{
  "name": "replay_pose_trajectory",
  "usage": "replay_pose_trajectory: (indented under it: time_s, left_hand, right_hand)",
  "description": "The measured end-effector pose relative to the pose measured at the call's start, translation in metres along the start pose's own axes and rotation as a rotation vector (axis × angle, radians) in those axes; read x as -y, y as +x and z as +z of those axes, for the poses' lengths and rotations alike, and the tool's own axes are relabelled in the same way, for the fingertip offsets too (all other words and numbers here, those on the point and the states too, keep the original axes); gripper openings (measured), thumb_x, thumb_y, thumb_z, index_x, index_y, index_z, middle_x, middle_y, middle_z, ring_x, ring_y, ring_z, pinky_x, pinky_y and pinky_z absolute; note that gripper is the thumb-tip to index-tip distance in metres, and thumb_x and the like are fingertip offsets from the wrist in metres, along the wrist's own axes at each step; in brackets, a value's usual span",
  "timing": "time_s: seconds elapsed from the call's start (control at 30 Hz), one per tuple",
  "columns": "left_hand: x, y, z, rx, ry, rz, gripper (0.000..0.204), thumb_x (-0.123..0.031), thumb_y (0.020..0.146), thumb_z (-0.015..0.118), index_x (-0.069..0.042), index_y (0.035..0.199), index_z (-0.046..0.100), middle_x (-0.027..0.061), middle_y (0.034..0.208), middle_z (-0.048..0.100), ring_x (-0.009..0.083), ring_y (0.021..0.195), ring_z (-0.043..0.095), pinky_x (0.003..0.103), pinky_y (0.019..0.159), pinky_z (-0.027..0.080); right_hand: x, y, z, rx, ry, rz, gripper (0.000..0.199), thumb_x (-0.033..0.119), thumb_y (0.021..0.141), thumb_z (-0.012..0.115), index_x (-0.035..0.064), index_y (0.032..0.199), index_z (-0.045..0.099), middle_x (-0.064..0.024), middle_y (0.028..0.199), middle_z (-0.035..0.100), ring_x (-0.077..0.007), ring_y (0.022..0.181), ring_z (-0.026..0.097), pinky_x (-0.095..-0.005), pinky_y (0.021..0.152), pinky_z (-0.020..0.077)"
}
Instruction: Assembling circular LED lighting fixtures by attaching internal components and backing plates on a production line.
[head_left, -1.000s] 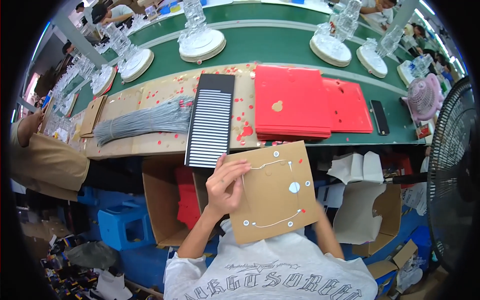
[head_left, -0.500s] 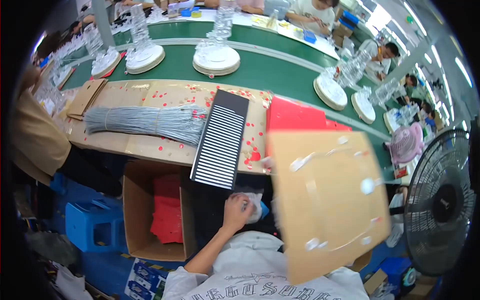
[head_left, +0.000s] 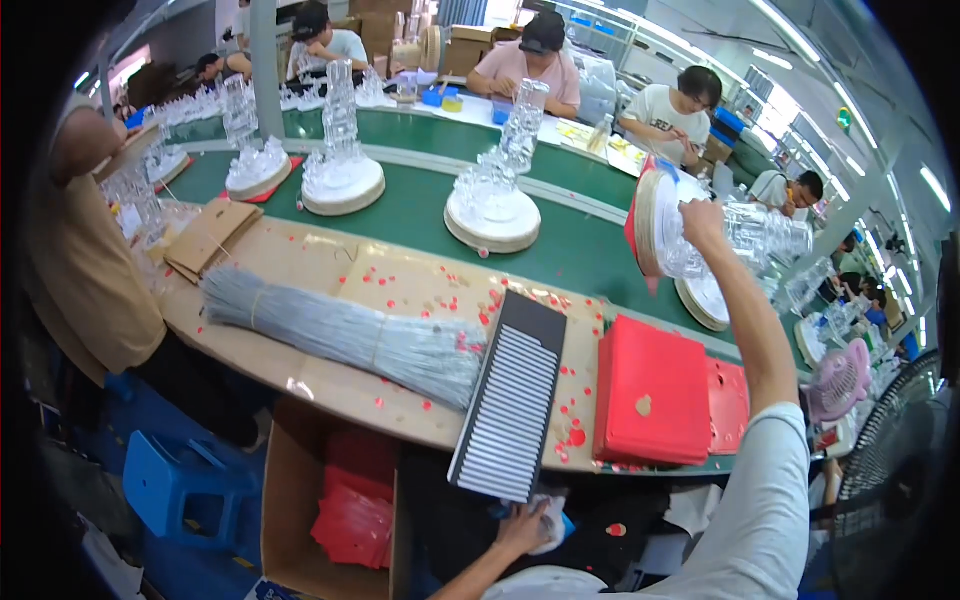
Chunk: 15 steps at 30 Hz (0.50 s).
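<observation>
Over the right part of the green conveyor belt, my right hand (head_left: 703, 222) grips a clear plastic tiered piece (head_left: 765, 232) by its round white base (head_left: 660, 215). The piece is tipped onto its side, its clear tiers pointing right, with a red sheet (head_left: 633, 225) at the base's underside. Low in my lap, my left hand (head_left: 522, 530) is closed on a crumpled white-and-blue packet (head_left: 552, 525), partly hidden by the fingers. Beyond it, a black-and-white striped rack (head_left: 512, 400) overhangs the table edge. Right of the rack lies a stack of red sheets (head_left: 652, 390).
A bundle of grey wire ties (head_left: 340, 335) and folded cardboard (head_left: 213, 238) lie on the brown-covered table (head_left: 330, 395), among red dots. More clear pieces (head_left: 495, 205) stand along the belt. An open carton (head_left: 290, 500), blue stool (head_left: 180, 480) and black fan (head_left: 890, 460) are nearby. Several people sit opposite.
The tan cardboard sheet that blocked the right side is out of view. My right hand now shows, holding the tipped clear piece. My left hand keeps the packet; the whole view has shifted.
</observation>
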<state>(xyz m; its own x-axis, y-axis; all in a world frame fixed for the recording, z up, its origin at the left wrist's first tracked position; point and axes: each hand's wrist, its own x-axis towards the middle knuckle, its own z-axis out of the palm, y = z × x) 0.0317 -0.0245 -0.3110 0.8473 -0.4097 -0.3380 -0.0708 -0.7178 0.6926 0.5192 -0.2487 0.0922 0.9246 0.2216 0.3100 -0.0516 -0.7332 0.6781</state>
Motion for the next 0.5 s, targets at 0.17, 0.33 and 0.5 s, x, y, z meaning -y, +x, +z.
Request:
replay_pose_trajectory:
  time_s: [0.17,0.33,0.5]
  left_hand:
    - [0.015,-0.001,0.001,0.035,-0.216,-0.174,0.076,-0.047,0.084,0.07,-0.017,0.149,0.046,0.0215,0.147,0.048,0.038,0.138,0.043,0.044,0.115,0.035]
    - [0.013,0.033,0.029,0.018,-0.022,0.095,0.054,-0.022,0.08,0.073,-0.018,0.132,0.062,0.0168,0.135,0.055,0.0354,0.132,0.047,0.046,0.113,0.036]
    - [-0.007,0.01,-0.033,0.113,-0.217,-0.143,0.057,-0.024,0.087,0.068,-0.018,0.141,0.053,0.0217,0.122,0.064,0.0419,0.098,0.067,0.052,0.077,0.057]
  right_hand:
    - [0.085,0.061,0.093,0.09,-0.197,-0.175,0.019,0.018,0.09,0.062,0.0179,0.09,0.081,-0.0022,0.093,0.076,-0.0235,0.096,0.069,-0.0509,0.094,0.044]
    - [0.075,0.066,0.175,-0.082,0.143,-0.075,0.017,0.014,0.082,0.063,0.0024,0.078,0.075,-0.0194,0.082,0.07,-0.0365,0.088,0.067,-0.0438,0.077,0.0535]
    - [0.14,0.017,0.0,0.033,0.752,-0.6,0.037,0.016,0.085,0.062,0.0117,0.121,0.07,-0.0109,0.118,0.07,-0.0314,0.112,0.064,-0.0464,0.094,0.0513]
